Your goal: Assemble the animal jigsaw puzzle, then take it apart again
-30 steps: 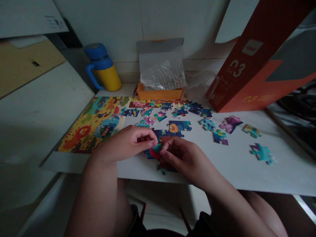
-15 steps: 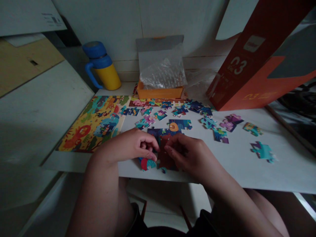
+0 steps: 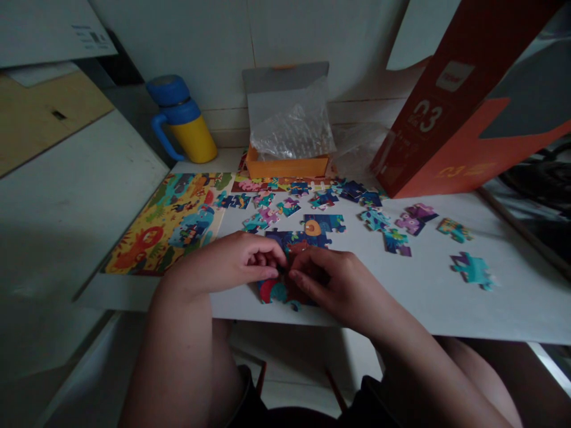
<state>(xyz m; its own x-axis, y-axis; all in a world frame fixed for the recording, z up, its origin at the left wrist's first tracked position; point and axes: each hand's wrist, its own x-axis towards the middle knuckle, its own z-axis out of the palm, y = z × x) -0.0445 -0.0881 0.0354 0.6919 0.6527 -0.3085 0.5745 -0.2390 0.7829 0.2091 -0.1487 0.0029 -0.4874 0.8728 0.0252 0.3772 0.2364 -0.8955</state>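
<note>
My left hand (image 3: 250,260), its fingers curled, grips the edge of a red, blue and teal puzzle piece (image 3: 271,292). Close beside it my right hand (image 3: 332,279) pinches at a brown puzzle piece in the partly joined jigsaw (image 3: 272,236). The two sets of fingertips almost meet over the seam and cover part of it. Just behind the joined section lies a dark blue piece with an orange round shape (image 3: 314,227). How tightly the pieces interlock under my fingers cannot be seen.
Several loose pieces (image 3: 375,219) lie toward the back and right, with a teal one (image 3: 475,270) farthest right. A yellow picture sheet (image 3: 151,238) is at left. Behind stand a blue and yellow flask (image 3: 196,139), an opened box (image 3: 289,168) with plastic wrap, and a tall red-orange box (image 3: 428,148).
The red, blue and teal piece has shifted right against the brown section, narrowing the gap between them. My right hand has moved slightly left, bringing both hands' fingertips closer together.
</note>
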